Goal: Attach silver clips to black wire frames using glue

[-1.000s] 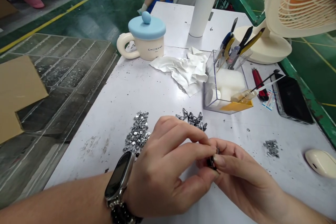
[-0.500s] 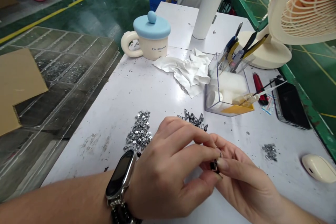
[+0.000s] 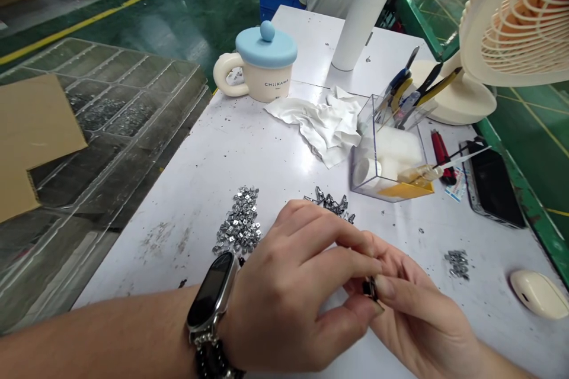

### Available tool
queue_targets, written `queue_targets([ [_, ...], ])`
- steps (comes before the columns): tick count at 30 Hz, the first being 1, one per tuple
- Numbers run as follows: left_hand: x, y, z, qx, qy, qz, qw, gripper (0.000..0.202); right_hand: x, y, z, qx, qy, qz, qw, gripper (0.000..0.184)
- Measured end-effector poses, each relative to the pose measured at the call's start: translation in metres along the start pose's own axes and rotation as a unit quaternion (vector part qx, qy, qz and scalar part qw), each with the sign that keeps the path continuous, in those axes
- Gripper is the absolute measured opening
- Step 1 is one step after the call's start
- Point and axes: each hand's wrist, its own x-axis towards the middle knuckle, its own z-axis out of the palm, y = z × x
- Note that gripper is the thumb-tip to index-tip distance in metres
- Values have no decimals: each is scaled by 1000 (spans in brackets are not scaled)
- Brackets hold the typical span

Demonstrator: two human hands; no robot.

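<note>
My left hand (image 3: 297,290), with a watch (image 3: 212,291) on its wrist, reaches across to meet my right hand (image 3: 418,302) over the front of the table. Between the fingertips of both is a small dark metal part (image 3: 369,288), mostly covered by fingers and thumbs. Both hands are closed on it. Just beyond my left hand lies a heap of dark metal clips (image 3: 331,202). To the left is a pile of small square silver pieces (image 3: 240,222). A smaller group of grey metal pieces (image 3: 457,264) lies to the right of my right hand.
A lidded mug (image 3: 267,74), a crumpled tissue (image 3: 326,124) and a white bottle (image 3: 364,18) stand farther back. A clear tool box (image 3: 391,189), a phone (image 3: 498,183), a fan (image 3: 515,23) and a cream case (image 3: 539,293) are at right. Compartment trays (image 3: 146,160) stand left; someone stands behind.
The whole view has shifted slightly, so everything sits a little farther right. Both hands stay together on the small dark part, with only slight finger movement.
</note>
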Motion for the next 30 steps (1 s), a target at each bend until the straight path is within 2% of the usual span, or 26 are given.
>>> queue_targets([
  [10,4,-2,-1,-12,13,16,1000,13,0,1,0,5,-33,-25,999,20],
  [21,1,0,0,-40,11,8,999,20,-4,-1,-1,-65,-56,-44,995,18],
  [24,2,1,0,-58,5,-5,998,21,-7,-6,-4,-133,-49,-81,987,21],
  [26,2,1,0,-64,2,-17,998,21,-12,-14,-8,-236,-16,-146,961,24],
  [27,2,1,0,-66,3,-21,998,22,-14,-19,-10,-298,14,-199,934,24],
  [28,2,1,0,-69,3,-24,997,22,-15,-26,-13,-356,58,-266,894,23],
  [29,1,0,0,-74,5,-25,997,23,-16,-34,-16,-403,108,-347,840,23],
  [30,1,-1,0,-80,7,-24,996,23,-15,-43,-18,-442,162,-434,768,26],
])
